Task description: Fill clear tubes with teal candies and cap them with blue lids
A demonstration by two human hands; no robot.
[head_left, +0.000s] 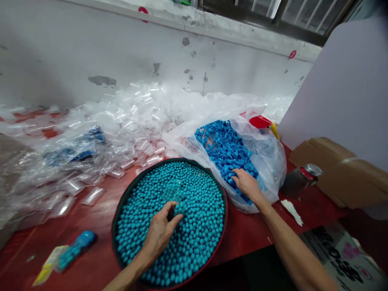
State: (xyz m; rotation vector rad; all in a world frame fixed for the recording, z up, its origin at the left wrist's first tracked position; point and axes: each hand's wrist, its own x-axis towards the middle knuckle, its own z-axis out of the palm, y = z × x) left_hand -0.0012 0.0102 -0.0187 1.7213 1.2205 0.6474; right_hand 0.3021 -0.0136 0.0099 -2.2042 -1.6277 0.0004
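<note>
L hand point(162, 228), back up, fingers curled, thumb & index tips a bit apart; bare L forearm point(135, 266) angles fwd & inward. R hand point(247, 185) farther fwd, fingers bent, bare R forearm point(283, 232) slanting fwd-left.

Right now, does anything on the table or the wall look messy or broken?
Yes. The white wall has dark patches, so it looks stained or chipped. Clear plastic pieces lie strewn loosely across the red table. A crumpled white scrap lies near the jar, like litter.
</note>
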